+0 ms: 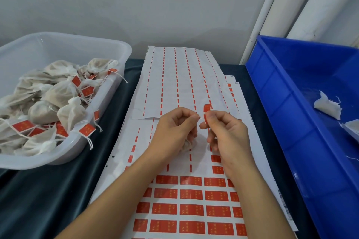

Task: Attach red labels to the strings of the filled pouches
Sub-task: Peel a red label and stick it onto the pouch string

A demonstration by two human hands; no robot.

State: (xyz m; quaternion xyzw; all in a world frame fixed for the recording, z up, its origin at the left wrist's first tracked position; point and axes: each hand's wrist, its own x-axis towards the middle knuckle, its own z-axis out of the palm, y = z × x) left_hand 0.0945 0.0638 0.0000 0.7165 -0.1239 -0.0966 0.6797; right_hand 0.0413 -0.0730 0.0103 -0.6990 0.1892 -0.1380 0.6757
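Head view shows our two bare hands meeting above the label sheets. Our right hand (225,134) pinches a red label (207,109) between thumb and forefinger; the small glossy strip curls upward just past the fingertips. Our left hand (174,128) has its fingers curled inward, thumb and forefinger pressed together close to the label, seemingly on a fine string too thin for us to make out. Beneath the left fingers a filled pouch (186,145) of crinkled off-white gauze peeks out, mostly hidden by the palm. Under both hands lie flat paper label sheets (191,211): rows of red rectangles with tiny gold marks toward our wrists, and beyond the fingertips only peeled backing with thin red dashes left. Left of the fingers, a translucent plastic tub (114,48) holds a heap of soft, lumpy pouches with white strings and red tags. Right of the fingers, a rigid blue crate (275,91), cut off by the frame edge, contains a few pale pouches. A dark cloth (48,190) covers the table.
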